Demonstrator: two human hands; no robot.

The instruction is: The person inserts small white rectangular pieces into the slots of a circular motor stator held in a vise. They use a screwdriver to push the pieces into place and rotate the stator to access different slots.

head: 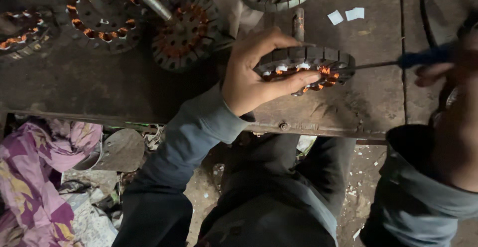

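- While our left hand [254,75] clamps the wound stator [308,68] on the workbench [348,112], we judge we are working its copper coils.
- Our right hand [443,68], blurred, closes on a blue-handled tool [398,62] touching the stator's far side.
- Next calls for steady prying, sparing the windings.

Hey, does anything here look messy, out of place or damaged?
Mostly mess. White paper scraps lie loose on the bench, and more bits litter the floor. A purple cloth is heaped below the bench. The stator in the left hand sits tilted, with the right hand's tool against it.
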